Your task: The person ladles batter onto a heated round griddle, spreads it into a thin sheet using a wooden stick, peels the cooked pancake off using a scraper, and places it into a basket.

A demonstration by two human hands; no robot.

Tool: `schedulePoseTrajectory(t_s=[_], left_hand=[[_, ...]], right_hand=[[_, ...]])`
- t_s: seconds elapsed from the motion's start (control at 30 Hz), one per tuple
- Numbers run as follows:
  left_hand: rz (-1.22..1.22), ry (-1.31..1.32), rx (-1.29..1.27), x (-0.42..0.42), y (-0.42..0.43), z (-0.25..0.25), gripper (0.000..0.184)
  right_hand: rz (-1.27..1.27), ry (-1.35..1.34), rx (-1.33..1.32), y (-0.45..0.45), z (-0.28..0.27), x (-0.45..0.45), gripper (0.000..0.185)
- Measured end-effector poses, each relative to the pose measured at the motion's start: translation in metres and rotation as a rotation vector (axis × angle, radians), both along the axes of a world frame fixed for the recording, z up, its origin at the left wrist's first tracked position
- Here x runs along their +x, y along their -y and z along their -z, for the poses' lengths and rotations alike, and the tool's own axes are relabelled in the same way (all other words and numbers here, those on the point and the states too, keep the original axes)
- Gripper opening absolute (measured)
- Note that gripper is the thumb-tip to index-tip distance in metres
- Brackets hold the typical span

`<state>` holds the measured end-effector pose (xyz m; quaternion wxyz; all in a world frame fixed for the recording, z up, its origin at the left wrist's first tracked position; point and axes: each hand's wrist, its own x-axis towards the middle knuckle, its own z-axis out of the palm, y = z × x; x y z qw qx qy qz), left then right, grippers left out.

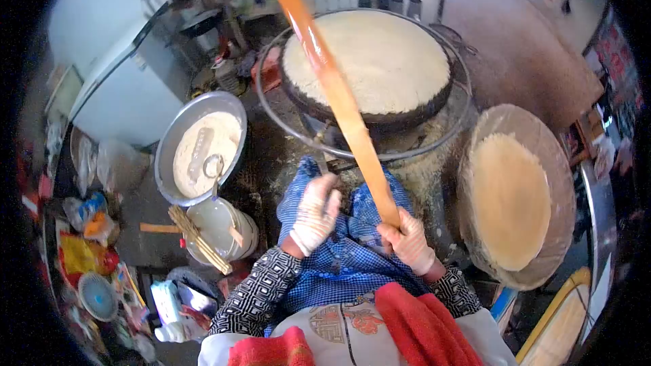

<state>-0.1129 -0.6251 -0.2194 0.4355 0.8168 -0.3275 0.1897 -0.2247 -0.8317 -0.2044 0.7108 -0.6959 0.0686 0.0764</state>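
A long, flat wooden strip (346,105), wet and shiny in its upper part, slants up and left across the round griddle. My right hand (409,240) is closed around its lower end. Above my lap, my left hand (316,213), in a thin pale glove, has its fingers curled beside a narrow rod; whether it holds the rod is unclear. Pale batter (366,54) covers the griddle in a wide round layer, with a metal ring (407,154) around it. The left hand is nearest to the ring's front edge.
At the left stands a metal basin (166,156) of batter with a ladle in it. Below it, a white bucket (245,234) bears a brush (196,237) and a wooden piece. A large basket (559,196) with round flat sheets (510,200) is on the right.
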Motion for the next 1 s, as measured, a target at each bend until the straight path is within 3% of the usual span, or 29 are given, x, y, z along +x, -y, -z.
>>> schedulePoseTrajectory(t_s=[0.1,0.17,0.23,0.3,0.4,0.5,0.53,0.63,0.67,0.9,1.0], left_hand=[[-0.169,0.394,0.073,0.001,0.002,-0.025,0.047],[-0.067,0.651,0.193,-0.001,0.0,-0.034,0.058],[0.085,0.626,0.411,-0.018,0.012,-0.056,0.059],[0.238,0.646,0.494,-0.029,0.022,-0.024,0.063],[0.501,0.528,0.58,-0.038,0.05,-0.014,0.077],[0.587,0.525,0.523,-0.016,0.106,-0.026,0.091],[0.57,0.551,0.563,0.007,0.134,-0.023,0.093],[0.482,0.474,0.791,0.096,0.192,0.018,0.101],[0.454,0.435,0.857,0.105,0.194,0.01,0.104],[0.221,0.352,0.818,0.227,0.123,0.011,0.099],[0.115,0.281,0.831,0.26,0.058,0.007,0.097]], right_hand=[[0.174,0.05,-0.12,0.003,0.027,-0.018,0.023],[0.166,0.046,-0.224,0.009,0.075,-0.056,0.027],[0.22,0.127,-0.497,0.007,0.106,-0.103,0.033],[0.313,0.148,-0.669,-0.013,0.114,-0.171,0.04],[0.516,0.195,-0.678,-0.041,0.106,-0.237,0.057],[0.688,0.176,-0.366,-0.042,0.129,-0.25,0.065],[0.704,0.13,-0.129,-0.04,0.106,-0.23,0.062],[0.626,-0.17,0.235,-0.014,0.069,-0.148,0.06],[0.6,-0.151,0.313,-0.016,0.049,-0.13,0.065],[0.313,-0.158,0.485,0.005,0.053,-0.015,0.065],[0.206,-0.026,0.374,-0.014,0.075,0.038,0.061]])
